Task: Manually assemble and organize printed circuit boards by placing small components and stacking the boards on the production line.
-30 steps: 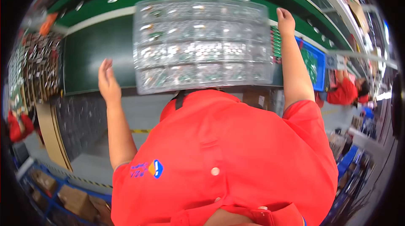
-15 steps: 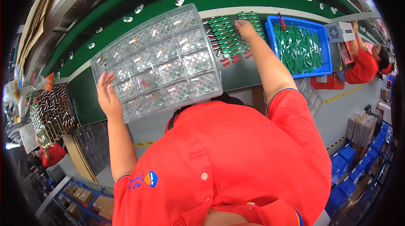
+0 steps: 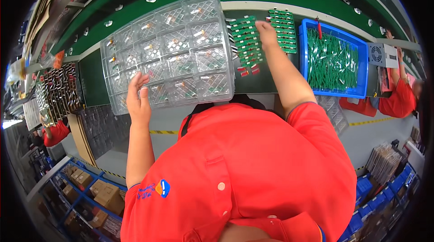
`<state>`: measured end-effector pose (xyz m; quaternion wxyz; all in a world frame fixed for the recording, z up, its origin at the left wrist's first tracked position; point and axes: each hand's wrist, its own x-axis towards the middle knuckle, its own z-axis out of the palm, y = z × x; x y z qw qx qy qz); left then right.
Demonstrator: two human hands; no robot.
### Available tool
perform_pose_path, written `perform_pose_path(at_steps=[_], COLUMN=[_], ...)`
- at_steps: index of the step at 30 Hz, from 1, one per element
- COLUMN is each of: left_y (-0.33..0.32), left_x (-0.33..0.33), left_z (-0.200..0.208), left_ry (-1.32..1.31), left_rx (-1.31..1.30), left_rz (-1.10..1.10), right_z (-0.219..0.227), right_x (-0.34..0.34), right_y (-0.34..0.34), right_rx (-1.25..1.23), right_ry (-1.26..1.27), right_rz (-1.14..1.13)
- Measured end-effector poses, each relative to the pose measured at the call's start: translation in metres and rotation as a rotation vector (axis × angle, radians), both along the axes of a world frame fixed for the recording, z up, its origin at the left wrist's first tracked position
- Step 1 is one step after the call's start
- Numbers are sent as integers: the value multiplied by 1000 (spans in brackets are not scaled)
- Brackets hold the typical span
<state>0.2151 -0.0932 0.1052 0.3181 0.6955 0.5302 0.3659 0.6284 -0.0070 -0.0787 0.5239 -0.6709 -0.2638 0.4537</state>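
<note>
just right of the clear compartment tray, my right hand is at the edge of a group of green circuit boards, fingertips bent in; i cannot tell whether they have caught one. my left hand is at the tray's near left part, open and loosely curved; whether it touches the plastic i can't say. nearer me than the tray, my red shirt carries a blue and orange emblem with blue lettering beside it. left of the tray shows the dark green bench top; well right of it sits a blue bin full of green pieces. between tray and shirt, lower down, a yellow floor stripe crosses the grey floor
</note>
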Motion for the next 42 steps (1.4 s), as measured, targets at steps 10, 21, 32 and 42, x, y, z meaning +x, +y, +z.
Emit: perform_pose_path(at_steps=[10, 21, 32, 42], left_y=[28, 23, 4, 25], left_x=[34, 27, -82, -147], left_z=[20, 72, 33, -8], left_ry=[-281, -439, -1023, -106], left_rx=[25, 215, -385, 132], left_rz=[-261, -486, -568, -259], right_z=[179, 289, 274, 272], right_x=[-33, -181, -270, -312], right_y=[-80, -108, -102, -88], right_rx=[433, 594, 280, 263], right_ry=[-300, -130, 281, 65], right_rz=[46, 367, 574, 608])
